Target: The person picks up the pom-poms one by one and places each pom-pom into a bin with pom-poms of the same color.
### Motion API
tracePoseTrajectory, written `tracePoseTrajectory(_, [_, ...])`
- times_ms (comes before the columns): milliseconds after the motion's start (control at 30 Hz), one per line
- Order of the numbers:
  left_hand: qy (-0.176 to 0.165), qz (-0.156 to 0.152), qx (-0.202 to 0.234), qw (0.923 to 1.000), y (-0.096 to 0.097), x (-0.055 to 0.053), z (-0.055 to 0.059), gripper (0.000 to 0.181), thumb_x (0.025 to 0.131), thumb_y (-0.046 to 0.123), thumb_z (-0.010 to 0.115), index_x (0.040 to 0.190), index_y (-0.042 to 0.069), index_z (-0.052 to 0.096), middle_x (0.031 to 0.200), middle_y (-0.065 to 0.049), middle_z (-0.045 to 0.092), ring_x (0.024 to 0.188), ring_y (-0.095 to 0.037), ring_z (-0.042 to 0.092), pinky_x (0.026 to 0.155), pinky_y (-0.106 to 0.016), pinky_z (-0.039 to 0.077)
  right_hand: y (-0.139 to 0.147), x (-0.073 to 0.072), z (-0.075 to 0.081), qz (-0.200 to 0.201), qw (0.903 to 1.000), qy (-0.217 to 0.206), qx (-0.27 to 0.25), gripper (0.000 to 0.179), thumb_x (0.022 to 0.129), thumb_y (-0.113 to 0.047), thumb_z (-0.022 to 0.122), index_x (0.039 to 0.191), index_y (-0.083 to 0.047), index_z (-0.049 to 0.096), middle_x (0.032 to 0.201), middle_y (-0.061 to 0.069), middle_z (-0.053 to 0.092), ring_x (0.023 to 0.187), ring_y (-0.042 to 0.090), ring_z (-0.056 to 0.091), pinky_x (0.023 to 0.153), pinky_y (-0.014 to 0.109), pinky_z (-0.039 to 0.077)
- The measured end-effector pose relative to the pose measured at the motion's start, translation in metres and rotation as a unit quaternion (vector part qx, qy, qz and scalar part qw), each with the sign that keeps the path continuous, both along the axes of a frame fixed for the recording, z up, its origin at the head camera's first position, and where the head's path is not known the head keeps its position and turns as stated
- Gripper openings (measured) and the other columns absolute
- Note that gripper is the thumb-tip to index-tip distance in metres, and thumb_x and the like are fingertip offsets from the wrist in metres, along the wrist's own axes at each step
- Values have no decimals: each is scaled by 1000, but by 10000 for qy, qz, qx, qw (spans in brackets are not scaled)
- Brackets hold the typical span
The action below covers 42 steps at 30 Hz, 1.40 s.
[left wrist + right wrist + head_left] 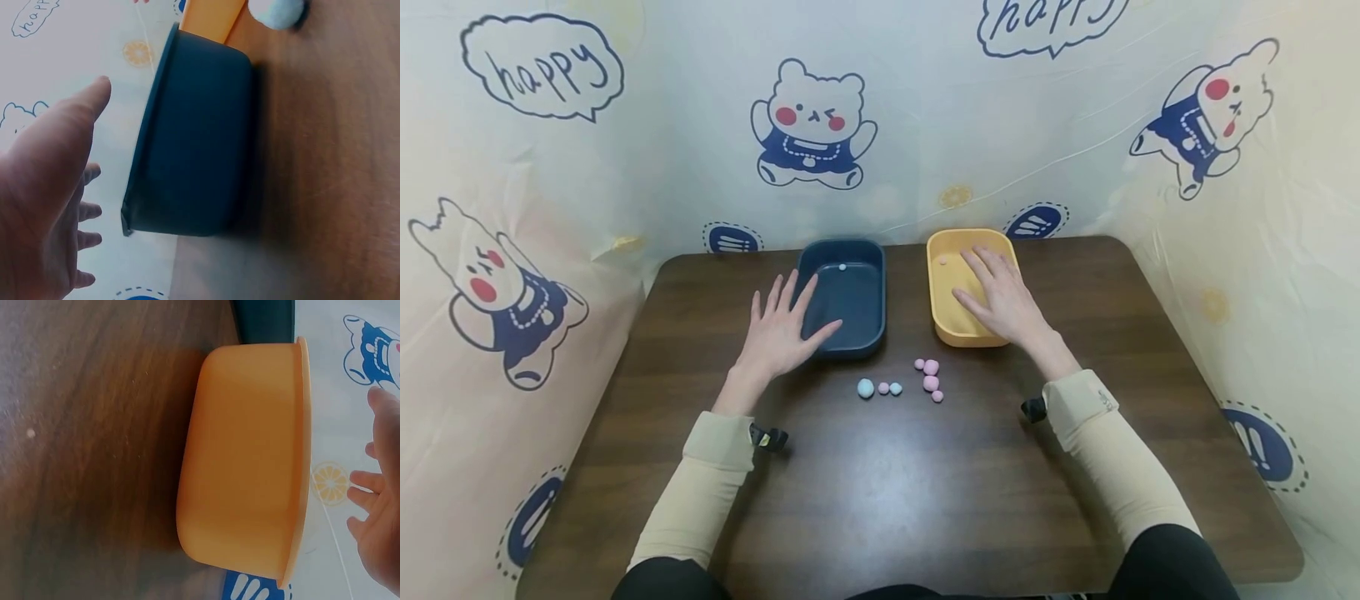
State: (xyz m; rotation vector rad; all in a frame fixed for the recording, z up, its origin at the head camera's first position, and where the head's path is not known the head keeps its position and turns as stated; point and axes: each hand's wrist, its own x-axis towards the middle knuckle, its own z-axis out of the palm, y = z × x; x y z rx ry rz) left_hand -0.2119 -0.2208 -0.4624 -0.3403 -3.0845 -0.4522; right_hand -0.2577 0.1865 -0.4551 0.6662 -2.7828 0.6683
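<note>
My left hand [778,335] is spread with straight fingers over the near left part of the dark blue bin [871,343], holding nothing. A small light blue ball [842,267] lies inside that bin. Over the yellow bin [966,339], my right hand [1004,298] hovers with its fingers apart and nothing in them. One small pink ball [943,262] is in the yellow bin. In front of the bins lie a larger blue ball [866,388], a small blue ball [896,389], a small pink ball [883,388] and several more pink balls [931,383].
Both bins stand near the back edge of the brown wooden table [865,500]. A pale sheet printed with cartoon bears [811,125] hangs behind the table and along its sides. Each sleeve carries a small black wrist camera [769,439].
</note>
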Motion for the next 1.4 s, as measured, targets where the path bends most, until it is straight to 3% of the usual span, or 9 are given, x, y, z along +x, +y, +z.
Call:
tracePoseTrajectory(467, [-296, 100, -151, 9994, -4, 7, -14, 121, 95, 89, 48, 178, 15, 2, 187, -14, 3, 174, -42, 3, 137, -73, 0, -26, 27, -8, 567, 9960, -423, -540, 67, 109, -36, 69, 164, -3, 48, 173, 20, 45, 163, 40, 41, 135, 58, 32])
tracePoseTrajectory(800, [-346, 109, -86, 9993, -3, 5, -21, 127, 92, 92, 48, 177, 11, 2, 187, -14, 0, 174, -42, 4, 137, -72, 2, -48, 51, -12, 906, 9934, -542, -454, 65, 105, -38, 74, 159, -7, 54, 164, 15, 57, 156, 34, 53, 131, 54, 42])
tracePoseTrajectory(1133, [-332, 204, -38, 9992, -4, 6, -25, 130, 91, 94, 47, 177, 8, 2, 187, -11, -4, 174, -41, 2, 138, -69, -1, -63, 62, -16, 1284, 9896, -491, -425, 63, 103, -35, 79, 155, -5, 58, 158, 17, 63, 149, 33, 60, 127, 51, 47])
tracePoseTrajectory(1233, [-284, 243, -49, 9993, -4, 6, -26, 132, 90, 96, 47, 177, 7, 4, 187, -10, -4, 174, -40, 1, 139, -68, -1, -69, 66, -17, 1399, 9866, -687, -481, 63, 103, -35, 79, 155, -7, 58, 157, 15, 64, 144, 32, 64, 121, 49, 53])
tracePoseTrajectory(1400, [-236, 251, -105, 9994, -3, 5, -28, 133, 90, 97, 44, 176, 5, 4, 187, -11, -4, 175, -39, 3, 140, -65, 1, -79, 73, -21, 1612, 9800, -1035, -529, 64, 103, -35, 79, 155, -6, 58, 157, 16, 63, 124, 30, 74, 101, 43, 66])
